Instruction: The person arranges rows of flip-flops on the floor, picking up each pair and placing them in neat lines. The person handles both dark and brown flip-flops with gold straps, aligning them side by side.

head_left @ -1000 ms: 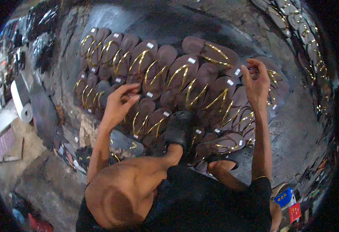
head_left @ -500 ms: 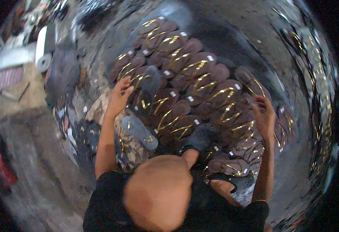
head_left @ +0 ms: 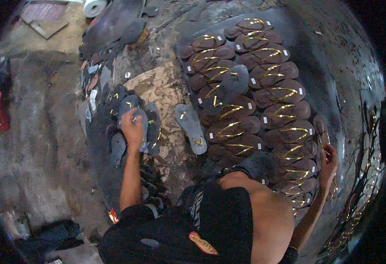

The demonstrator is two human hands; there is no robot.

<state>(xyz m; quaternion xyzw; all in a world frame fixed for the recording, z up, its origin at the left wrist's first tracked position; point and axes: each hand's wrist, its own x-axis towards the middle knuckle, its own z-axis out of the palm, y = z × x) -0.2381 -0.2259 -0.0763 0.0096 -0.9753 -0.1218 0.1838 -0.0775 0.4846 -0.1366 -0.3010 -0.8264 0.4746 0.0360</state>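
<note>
My left hand is over a small heap of grey flip-flops on the left. Its thumb and forefinger are apart, touching or just above the gold strap of one grey flip-flop. On the far right my right hand has curled fingers at the near end of a brown flip-flop with a gold strap. Two columns of brown flip-flops with gold straps and small white tags lie between my hands. One grey flip-flop rests on top of the left column. Another grey flip-flop lies apart, left of the columns.
Brown cardboard lies on the floor beyond the heap. Dark sheet material and a white roll are at the far left, with scraps nearby. More gold-strapped footwear lines the right edge. My knee rises between my arms.
The view has swung left. My left hand has moved from the brown columns' left edge to the grey heap. My right hand stays by the same brown flip-flop.
</note>
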